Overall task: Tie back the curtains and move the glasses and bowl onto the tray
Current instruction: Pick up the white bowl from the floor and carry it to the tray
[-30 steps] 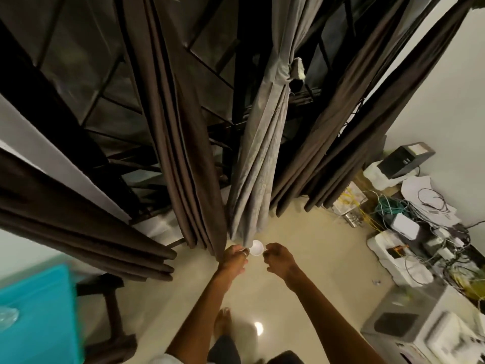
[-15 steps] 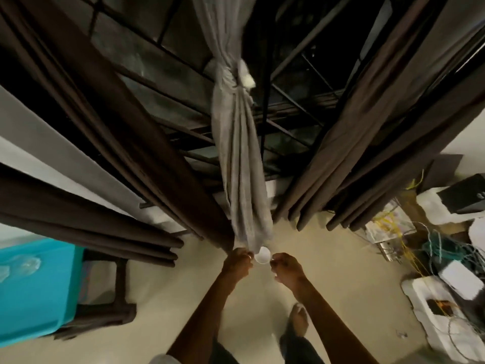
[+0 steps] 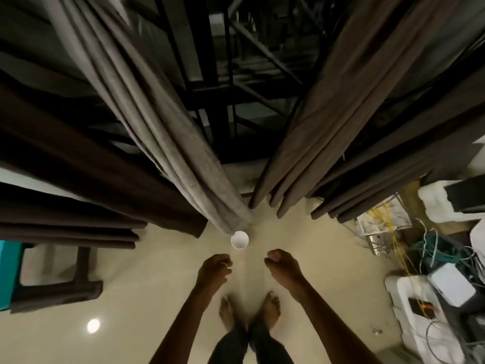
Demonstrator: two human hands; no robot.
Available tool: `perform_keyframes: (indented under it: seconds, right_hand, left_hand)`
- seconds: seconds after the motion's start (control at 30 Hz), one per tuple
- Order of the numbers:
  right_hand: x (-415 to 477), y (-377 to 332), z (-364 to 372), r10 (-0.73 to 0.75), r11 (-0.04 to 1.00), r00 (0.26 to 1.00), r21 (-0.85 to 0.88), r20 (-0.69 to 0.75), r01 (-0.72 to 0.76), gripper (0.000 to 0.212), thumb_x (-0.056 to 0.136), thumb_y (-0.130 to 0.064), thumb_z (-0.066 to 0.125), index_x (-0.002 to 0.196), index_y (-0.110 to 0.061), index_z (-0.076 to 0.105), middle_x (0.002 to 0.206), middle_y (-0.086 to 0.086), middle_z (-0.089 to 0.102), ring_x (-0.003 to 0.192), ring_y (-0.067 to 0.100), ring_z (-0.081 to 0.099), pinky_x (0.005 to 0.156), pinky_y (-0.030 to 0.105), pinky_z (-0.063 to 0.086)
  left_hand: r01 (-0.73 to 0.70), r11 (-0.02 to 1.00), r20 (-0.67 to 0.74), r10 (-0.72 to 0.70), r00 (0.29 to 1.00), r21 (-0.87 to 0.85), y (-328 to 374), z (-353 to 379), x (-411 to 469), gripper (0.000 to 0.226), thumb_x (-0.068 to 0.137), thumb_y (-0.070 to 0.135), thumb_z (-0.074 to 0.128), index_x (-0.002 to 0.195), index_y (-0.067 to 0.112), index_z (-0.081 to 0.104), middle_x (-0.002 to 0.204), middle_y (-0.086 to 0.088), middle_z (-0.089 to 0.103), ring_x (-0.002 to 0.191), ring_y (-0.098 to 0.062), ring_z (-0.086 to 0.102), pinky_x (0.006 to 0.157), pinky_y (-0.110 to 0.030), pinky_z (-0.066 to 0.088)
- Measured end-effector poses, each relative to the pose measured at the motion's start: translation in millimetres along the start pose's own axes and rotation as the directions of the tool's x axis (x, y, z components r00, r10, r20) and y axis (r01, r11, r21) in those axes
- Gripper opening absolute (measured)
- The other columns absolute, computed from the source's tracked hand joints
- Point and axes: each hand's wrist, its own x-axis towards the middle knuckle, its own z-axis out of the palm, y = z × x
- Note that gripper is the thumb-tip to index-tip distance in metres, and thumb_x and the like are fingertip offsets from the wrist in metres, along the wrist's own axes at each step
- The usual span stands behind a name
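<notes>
Left hand (image 3: 214, 271), right hand (image 3: 282, 266), released white cup (image 3: 239, 240)

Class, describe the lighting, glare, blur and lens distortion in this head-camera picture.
Head view: dim, warm light; a bright glare spot on the floor; the wide-angle lens fans the grey curtain and brown curtains outward; upper folds look smeared, the white cup crisp.

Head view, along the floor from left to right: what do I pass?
Teal surface → dark stool frame → left hand → white cup → right hand → cable tangle.
</notes>
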Motion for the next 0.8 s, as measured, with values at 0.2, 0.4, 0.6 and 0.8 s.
perform_keyframes:
  seconds: [0.2,0.4,0.6,0.8]
  right_hand:
    - [119.4,51.7,37.3,0.060,0.998,0.998,-0.029,0.014,-0.059,0.016,0.097,-0.024,0.056,0.107,-0.024,0.069,0.108,0.001,0.064,0.105,0.025,0.062,0.084,0.026,0.046]
    - [241.0,117.9,88.4,0.119,0.991,0.992,0.060,0.036,-0.121,0.038,0.093,-0.019,0.060,0.131,-0.017,0.066,0.129,0.007,0.068,0.118,0.028,0.064,0.102,0.044,0.054]
    - [343.7,168.7,127.2,0.167,0.982,0.986,0.082,0.013,-0.168,0.044,0.092,-0.020,0.053,0.135,-0.019,0.062,0.133,0.003,0.064,0.111,0.028,0.066,0.099,0.042,0.056]
    - [440.4,199.1,170.4,0.127,0.992,0.990,0.021,-0.061,-0.126,0.045,0.096,-0.019,0.051,0.141,-0.015,0.055,0.140,0.007,0.060,0.124,0.028,0.057,0.097,0.033,0.050]
  left_hand:
    - [0.051,0.999,0.031,-0.050,0.998,-0.012,-60.9,27.6,115.9,0.026,0.099,0.000,0.052,0.120,0.010,0.063,0.117,-0.014,0.069,0.112,-0.031,0.066,0.090,-0.040,0.053]
    - [0.070,0.998,0.024,-0.070,0.997,-0.003,-115.4,55.1,238.8,0.026,0.100,0.001,0.050,0.118,0.013,0.064,0.115,-0.011,0.069,0.106,-0.025,0.066,0.089,-0.039,0.053]
    - [0.050,0.990,0.013,-0.053,0.999,0.133,-145.5,72.6,354.4,0.029,0.097,0.005,0.043,0.099,0.023,0.066,0.114,-0.007,0.072,0.108,-0.025,0.068,0.096,-0.043,0.053]
    - [0.021,0.956,-0.043,-0.009,0.999,0.293,-170.6,85.4,460.9,0.026,0.099,0.017,0.053,0.122,0.015,0.065,0.133,-0.014,0.062,0.126,-0.035,0.056,0.108,-0.046,0.047]
